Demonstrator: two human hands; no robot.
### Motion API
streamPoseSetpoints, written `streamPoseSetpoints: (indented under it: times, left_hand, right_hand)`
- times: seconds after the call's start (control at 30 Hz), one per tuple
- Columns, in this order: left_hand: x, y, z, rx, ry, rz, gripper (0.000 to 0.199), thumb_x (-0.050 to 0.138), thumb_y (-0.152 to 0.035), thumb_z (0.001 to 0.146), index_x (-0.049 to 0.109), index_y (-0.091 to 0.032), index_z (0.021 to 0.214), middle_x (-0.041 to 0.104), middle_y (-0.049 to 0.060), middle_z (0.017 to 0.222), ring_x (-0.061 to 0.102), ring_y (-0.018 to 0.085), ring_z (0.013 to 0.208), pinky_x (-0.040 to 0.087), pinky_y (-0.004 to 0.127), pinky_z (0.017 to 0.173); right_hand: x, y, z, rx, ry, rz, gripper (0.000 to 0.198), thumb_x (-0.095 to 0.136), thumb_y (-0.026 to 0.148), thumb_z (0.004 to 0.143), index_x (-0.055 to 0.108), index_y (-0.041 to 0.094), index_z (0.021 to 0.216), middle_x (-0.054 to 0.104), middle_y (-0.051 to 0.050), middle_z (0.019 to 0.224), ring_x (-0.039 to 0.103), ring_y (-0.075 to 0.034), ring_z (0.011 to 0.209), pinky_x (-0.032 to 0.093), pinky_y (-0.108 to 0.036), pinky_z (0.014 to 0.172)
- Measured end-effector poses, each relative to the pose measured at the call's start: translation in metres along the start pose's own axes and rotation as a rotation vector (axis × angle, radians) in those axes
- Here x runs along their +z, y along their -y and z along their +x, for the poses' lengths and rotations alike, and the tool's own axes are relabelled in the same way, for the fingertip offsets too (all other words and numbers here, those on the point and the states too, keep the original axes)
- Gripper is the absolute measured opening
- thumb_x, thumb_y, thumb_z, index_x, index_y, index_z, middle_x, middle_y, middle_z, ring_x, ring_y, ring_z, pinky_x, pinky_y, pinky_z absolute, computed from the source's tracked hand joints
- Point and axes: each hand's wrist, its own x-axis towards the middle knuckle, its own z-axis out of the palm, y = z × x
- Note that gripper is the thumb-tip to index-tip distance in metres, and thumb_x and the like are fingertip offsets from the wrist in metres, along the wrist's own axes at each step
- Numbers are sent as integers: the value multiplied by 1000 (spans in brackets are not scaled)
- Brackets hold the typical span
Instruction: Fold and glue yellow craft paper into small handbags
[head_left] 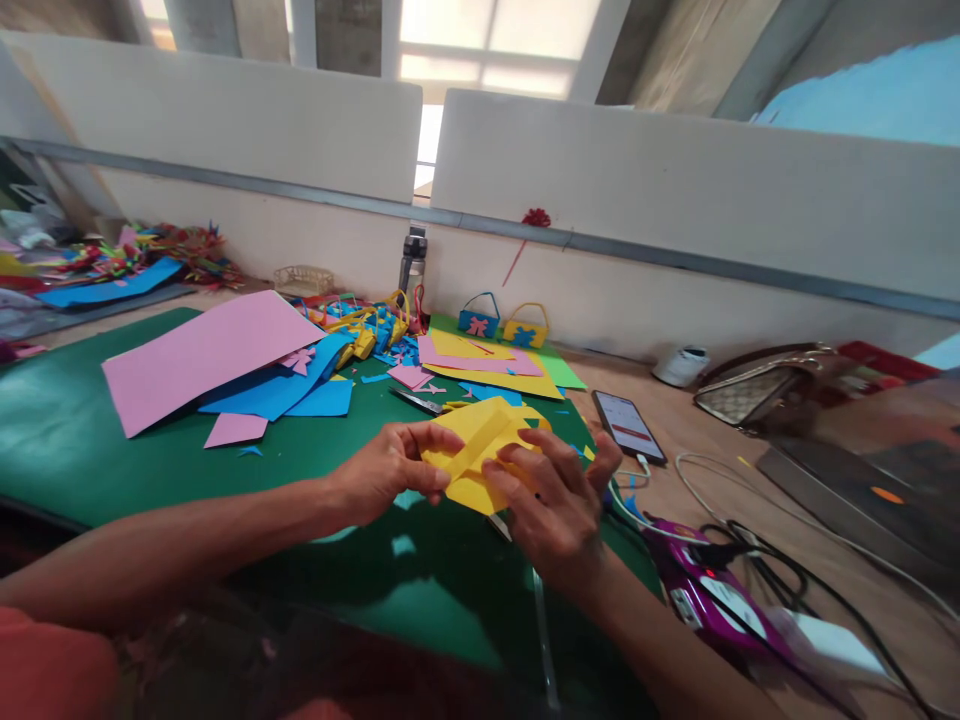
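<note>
A folded piece of yellow paper (480,450) is held up between my two hands over the green mat (322,590). My left hand (397,465) pinches its left edge between thumb and fingers. On the right side, my right hand (555,500) has its bent fingers on the paper's face and edge. A crease band runs slantwise across the sheet. Just behind the paper lie scissors (417,402), with their blades pointing left and the handles partly covered. Below my right hand, the end of a thin clear stick (545,640) shows on the mat.
Pink sheets (217,355) and blue sheets (300,385) lie at left. Behind are a heap of small paper bags (367,330), two standing paper bags, blue (478,316) and yellow (526,328), and a bottle (413,262). A phone (628,425), purple power strip (705,580) and cables sit right.
</note>
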Motion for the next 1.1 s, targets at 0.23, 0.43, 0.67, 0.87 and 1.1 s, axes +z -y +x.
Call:
streamPoseSetpoints:
  times: [0.23,0.43,0.67,0.87,1.1]
  left_hand:
    - [-4,1,1,27,13,43,32,72,-18,58,59,-13,87,57,-1,74,54,7,55,43,19,50]
    - [-5,-1,2,19,-6,81,32,69,-23,65,57,-14,94,61,1,78,58,8,54,45,22,56]
    - [-4,-10,-1,169,-102,470,31,42,-32,83,54,-12,105,55,-2,54,48,9,47,39,22,49]
    - [-11,-12,-1,762,-175,995,33,63,-32,72,60,-12,98,58,9,89,53,18,84,44,31,74]
    - [-8,-12,0,709,-45,993,13,61,-25,73,66,-15,82,65,7,81,57,18,78,44,30,73]
  right_hand:
    - [4,-2,-2,-32,-6,-19,13,52,13,81,61,21,77,66,1,77,56,-20,98,13,-50,101]
    - [6,-5,-3,-39,-8,-30,19,45,11,83,59,19,74,65,1,77,55,-20,98,14,-50,99]
    - [2,-3,1,27,4,-35,20,43,9,82,58,20,76,66,0,77,57,-19,92,13,-50,99]
    - [0,-3,6,119,22,77,17,46,9,81,59,20,77,66,0,74,59,-19,88,18,-50,98]
    - [0,1,8,150,45,223,11,52,13,81,58,22,78,66,2,70,60,-18,83,14,-48,100]
